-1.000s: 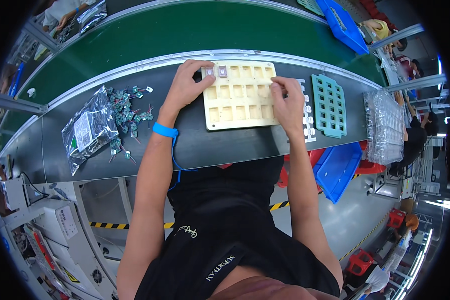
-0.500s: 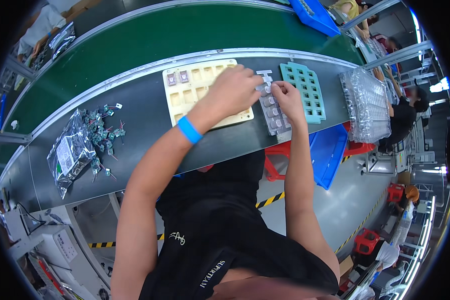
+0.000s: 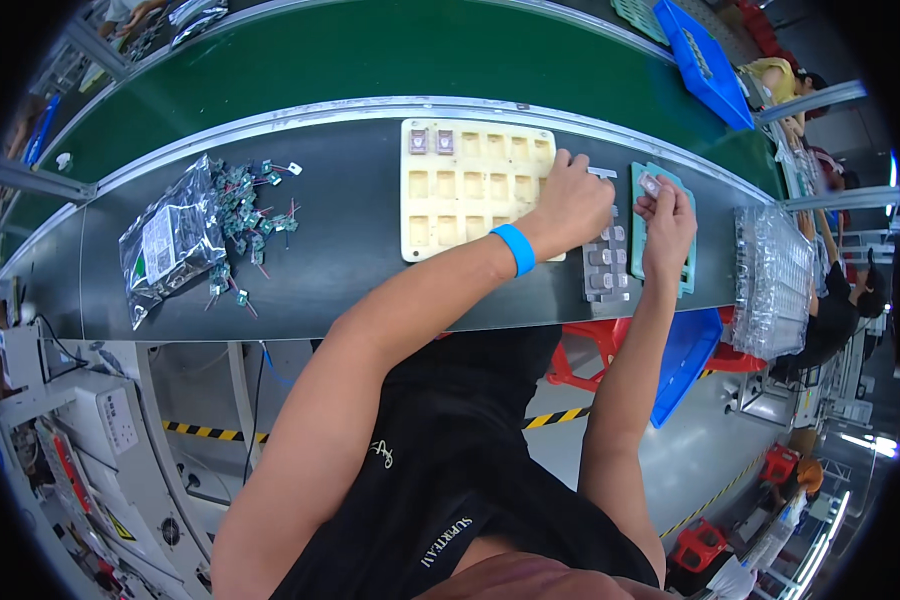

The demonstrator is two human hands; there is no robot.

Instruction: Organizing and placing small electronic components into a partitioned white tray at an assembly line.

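My right hand (image 3: pixel 667 222) pinches a small clear square-ended part (image 3: pixel 651 185) in its fingertips, above the teal tray (image 3: pixel 638 262) with square holes. My left hand (image 3: pixel 573 207), a blue band on its wrist, is curled over the far end of a narrow grey plastic tray (image 3: pixel 600 292). Its fingertips are partly hidden, so what they hold cannot be made out. Round greyish parts sit in the grey tray's pockets. Left of that hand lies a cream tray (image 3: pixel 478 182) with rows of pockets; two small purplish square parts (image 3: pixel 431 142) fill its far-left corner.
On the bench's left lie a silver bag (image 3: pixel 170 240) and a heap of small green boards with wires (image 3: pixel 245 205). Stacked clear plastic trays (image 3: pixel 772 280) stand at the right end. A green conveyor (image 3: pixel 330 60) runs behind a metal rail. Below are a blue bin (image 3: pixel 685 365) and red stools (image 3: pixel 582 355).
My right hand has left the grey tray and moved right, raising a small clear part over the teal tray. My left hand stays near the grey tray's far end. The whole view has shifted.
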